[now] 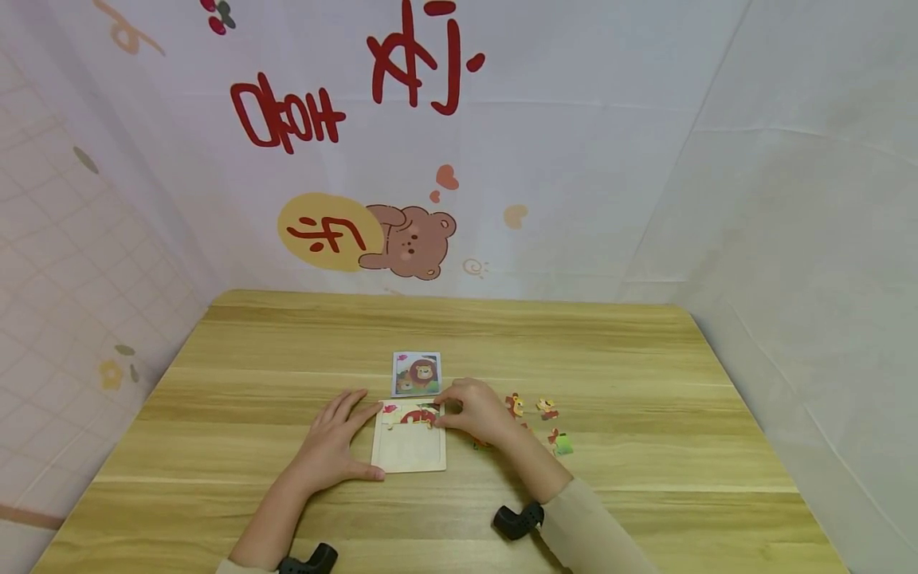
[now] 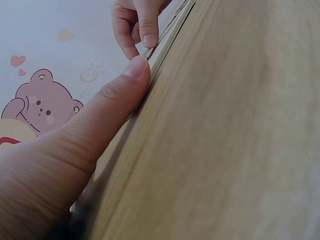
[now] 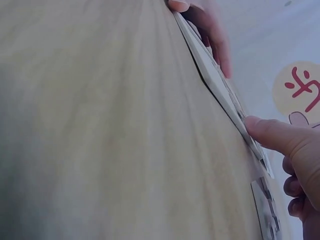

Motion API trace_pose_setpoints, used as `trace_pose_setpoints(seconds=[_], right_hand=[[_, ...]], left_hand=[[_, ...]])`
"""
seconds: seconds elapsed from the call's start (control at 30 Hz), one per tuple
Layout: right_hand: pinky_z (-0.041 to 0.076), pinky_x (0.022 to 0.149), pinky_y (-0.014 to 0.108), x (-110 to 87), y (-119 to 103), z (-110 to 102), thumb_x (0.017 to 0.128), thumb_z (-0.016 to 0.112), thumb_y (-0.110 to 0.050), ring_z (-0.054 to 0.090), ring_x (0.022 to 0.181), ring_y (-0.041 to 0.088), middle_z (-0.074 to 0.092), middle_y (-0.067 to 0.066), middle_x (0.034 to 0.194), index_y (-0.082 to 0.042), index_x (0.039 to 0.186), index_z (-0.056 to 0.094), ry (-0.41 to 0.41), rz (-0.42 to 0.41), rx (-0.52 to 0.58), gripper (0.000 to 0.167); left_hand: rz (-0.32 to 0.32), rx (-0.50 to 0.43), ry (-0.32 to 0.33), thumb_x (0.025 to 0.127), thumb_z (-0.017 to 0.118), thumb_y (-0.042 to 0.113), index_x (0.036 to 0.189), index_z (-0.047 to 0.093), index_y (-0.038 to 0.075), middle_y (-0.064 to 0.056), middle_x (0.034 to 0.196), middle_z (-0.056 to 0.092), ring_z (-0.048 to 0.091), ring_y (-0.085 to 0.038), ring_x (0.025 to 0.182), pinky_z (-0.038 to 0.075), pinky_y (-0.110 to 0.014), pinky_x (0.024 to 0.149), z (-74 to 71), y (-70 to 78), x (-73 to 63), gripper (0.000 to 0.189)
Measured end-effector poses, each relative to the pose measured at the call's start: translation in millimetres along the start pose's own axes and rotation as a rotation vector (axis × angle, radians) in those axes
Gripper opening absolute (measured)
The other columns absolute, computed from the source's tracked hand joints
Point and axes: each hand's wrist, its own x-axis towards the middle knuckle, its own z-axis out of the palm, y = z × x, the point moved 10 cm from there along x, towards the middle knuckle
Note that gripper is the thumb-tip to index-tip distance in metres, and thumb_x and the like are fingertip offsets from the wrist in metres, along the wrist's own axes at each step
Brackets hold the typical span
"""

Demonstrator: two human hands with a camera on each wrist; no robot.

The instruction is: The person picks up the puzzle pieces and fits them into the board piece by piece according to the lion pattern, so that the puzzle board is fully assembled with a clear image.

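A wooden puzzle board (image 1: pixel 409 450) lies on the table, its top row filled with puzzle pieces (image 1: pixel 412 415) in red, white and green. My left hand (image 1: pixel 333 442) is spread along the board's left side, index finger at the upper corner and thumb at the lower one. In the left wrist view its thumb (image 2: pixel 107 107) looks straight. At the upper right corner, my right hand (image 1: pixel 469 410) pinches a puzzle piece between thumb and fingers; the hand mostly covers that piece. The right thumb (image 3: pixel 275 135) rests by the board's edge in the right wrist view.
Just behind the board lies a lion picture card (image 1: pixel 417 375). Several loose puzzle pieces (image 1: pixel 562 442) are scattered on the table right of the board, some partly behind the right forearm. A printed white cloth (image 1: pixel 559 143) hangs beyond the table's back edge.
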Motion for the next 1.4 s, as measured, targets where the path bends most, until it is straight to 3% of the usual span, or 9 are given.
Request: trace_pose_setpoints(seconds=[0.7,0.93,1.17,1.4], right_hand=[[0.041,0.066,0.023,1.1,0.7,5.6,0.078,0.080,-0.036,0.048,0.073,0.007,0.062,-0.012,0.088,-0.018,0.099,0.074,-0.026,0.039,-0.004,0.029],[0.038,0.058,0.024,-5.8,1.8,-5.5,0.075,0.082,-0.035,0.042,0.064,0.008,0.056,-0.008,0.073,-0.016,0.099,0.074,0.026,0.038,0.019,0.031],[0.043,0.064,0.025,-17.8,5.9,-16.8,0.077,0.081,-0.029,0.049,0.071,0.010,0.063,-0.006,0.083,-0.015,0.099,0.074,0.045,0.031,0.047,0.027],[0.040,0.058,0.024,-28.4,13.6,-24.6,0.077,0.082,-0.028,0.047,0.067,0.010,0.059,-0.006,0.078,-0.014,0.099,0.074,0.034,0.047,0.066,0.028]], left_hand=[[-0.001,-0.003,-0.002,0.052,0.073,0.078,0.143,0.047,0.015,-0.016,0.152,0.028,0.016,-0.040,0.138,0.015,-0.065,0.103,0.1,-0.6,-1.1,0.113],[-0.001,-0.005,0.000,0.051,0.073,0.078,0.143,0.047,0.016,-0.015,0.152,0.028,0.016,-0.039,0.139,0.015,-0.065,0.104,0.2,-0.8,-1.1,0.114],[0.002,-0.004,0.001,0.051,0.073,0.078,0.143,0.047,0.016,-0.015,0.152,0.028,0.016,-0.039,0.139,0.015,-0.065,0.104,-0.1,-0.6,-1.0,0.114],[-0.007,-0.001,-0.006,0.051,0.073,0.078,0.143,0.047,0.016,-0.014,0.153,0.027,0.015,-0.038,0.139,0.015,-0.065,0.103,-0.1,-0.8,-0.9,0.114]])
